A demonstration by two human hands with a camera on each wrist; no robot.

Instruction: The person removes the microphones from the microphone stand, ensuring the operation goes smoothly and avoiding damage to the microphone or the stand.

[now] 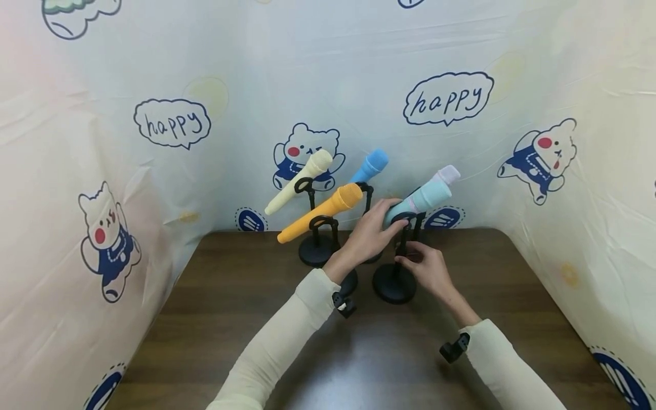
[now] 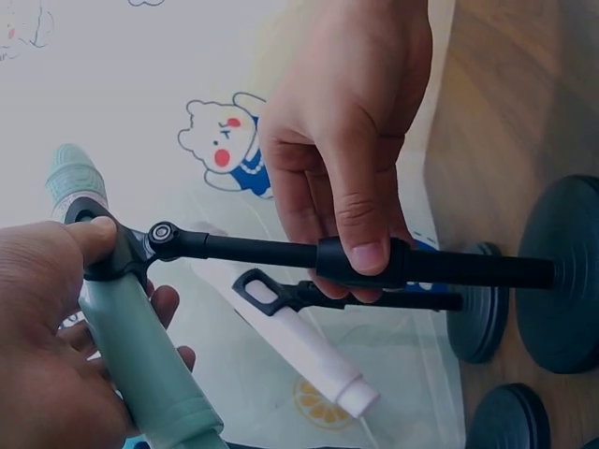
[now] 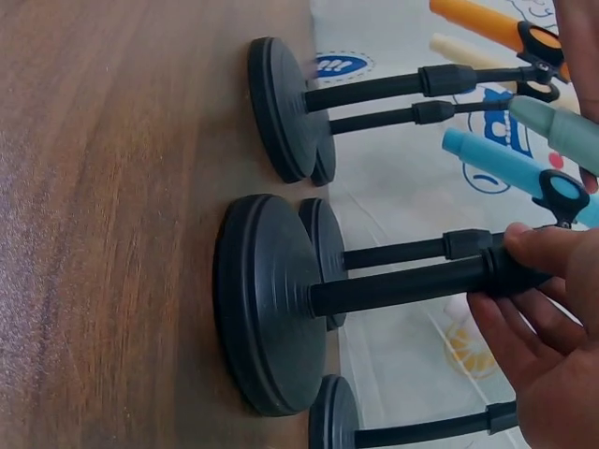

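Observation:
A mint-green toy microphone [image 1: 427, 196] sits tilted in the clip of a black microphone stand [image 1: 394, 285]. My left hand [image 1: 369, 233] holds the microphone, its thumb pressed on the clip [image 2: 94, 234] and its fingers behind the barrel. Lower down, my right hand [image 1: 430, 270] pinches the collar [image 2: 360, 262] on the stand's upright pole between thumb and fingers. The round base [image 3: 271, 304] of this stand rests on the table. In the left wrist view, a pale lilac microphone [image 2: 314, 346] in its own stand shows behind the pole.
To the left, an orange microphone [image 1: 323, 213] and a cream one [image 1: 297, 182] lean in similar stands. A blue microphone [image 1: 373, 164] stands behind my left hand. The brown table [image 1: 230, 319] ends at a printed cloth backdrop [image 1: 359, 68], close behind the stands.

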